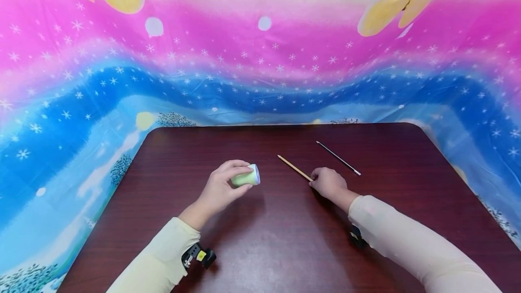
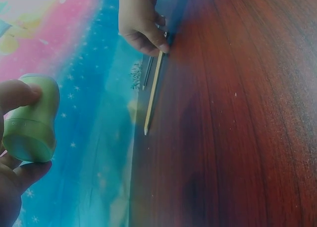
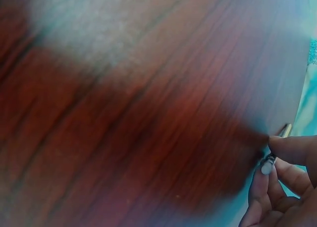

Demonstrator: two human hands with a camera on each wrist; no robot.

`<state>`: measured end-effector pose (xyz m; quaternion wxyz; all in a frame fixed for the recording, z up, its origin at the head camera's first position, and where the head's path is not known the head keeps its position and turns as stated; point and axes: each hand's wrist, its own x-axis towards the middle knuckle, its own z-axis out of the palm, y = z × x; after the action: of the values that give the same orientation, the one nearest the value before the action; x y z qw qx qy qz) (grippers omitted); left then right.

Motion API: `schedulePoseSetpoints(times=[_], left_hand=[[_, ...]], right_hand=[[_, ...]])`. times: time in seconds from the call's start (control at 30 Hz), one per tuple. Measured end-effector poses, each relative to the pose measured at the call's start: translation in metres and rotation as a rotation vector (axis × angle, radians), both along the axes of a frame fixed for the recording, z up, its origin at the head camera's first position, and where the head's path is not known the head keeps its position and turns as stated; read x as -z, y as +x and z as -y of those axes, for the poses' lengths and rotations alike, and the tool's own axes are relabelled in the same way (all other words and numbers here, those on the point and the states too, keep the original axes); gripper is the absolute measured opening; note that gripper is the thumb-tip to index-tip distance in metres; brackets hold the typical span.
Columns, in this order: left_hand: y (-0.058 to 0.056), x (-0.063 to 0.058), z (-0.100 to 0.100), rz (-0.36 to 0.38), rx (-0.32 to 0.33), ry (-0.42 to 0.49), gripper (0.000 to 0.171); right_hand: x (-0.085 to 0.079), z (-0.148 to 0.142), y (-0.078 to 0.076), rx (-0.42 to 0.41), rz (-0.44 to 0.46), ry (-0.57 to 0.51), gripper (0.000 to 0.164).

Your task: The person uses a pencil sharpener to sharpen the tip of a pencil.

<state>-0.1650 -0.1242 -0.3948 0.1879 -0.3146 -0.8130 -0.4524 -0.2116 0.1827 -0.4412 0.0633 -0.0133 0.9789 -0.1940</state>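
Note:
My left hand (image 1: pixel 217 189) grips a small light-green cylinder with a pale round end (image 1: pixel 244 178), holding it above the table. In the left wrist view this green cylinder (image 2: pixel 35 123) has a narrowed waist and a seam, with thumb and fingers on opposite sides. With fingertips close to the tabletop, my right hand (image 1: pixel 329 182) pinches a yellow pencil (image 1: pixel 294 167) near its rear end. Its point faces away and to the left. The pencil's metal-banded end with a pale eraser (image 3: pixel 268 166) shows between the fingers in the right wrist view.
A thin dark pencil (image 1: pixel 338 158) with a whitish end lies on the table beyond my right hand. The dark red-brown wooden table (image 1: pixel 268 243) has rounded far corners. A colourful printed cloth (image 1: pixel 260 89) hangs around its back and sides.

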Motion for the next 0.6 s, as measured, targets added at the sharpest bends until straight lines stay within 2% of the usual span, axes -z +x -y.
schedulePoseSetpoints(times=[0.6], left_hand=[[0.003,-0.0018,-0.0007,0.05,0.025,-0.013,0.034]], right_hand=[[-0.0024,0.0042,-0.0017,-0.015,0.034,-0.001,0.017]])
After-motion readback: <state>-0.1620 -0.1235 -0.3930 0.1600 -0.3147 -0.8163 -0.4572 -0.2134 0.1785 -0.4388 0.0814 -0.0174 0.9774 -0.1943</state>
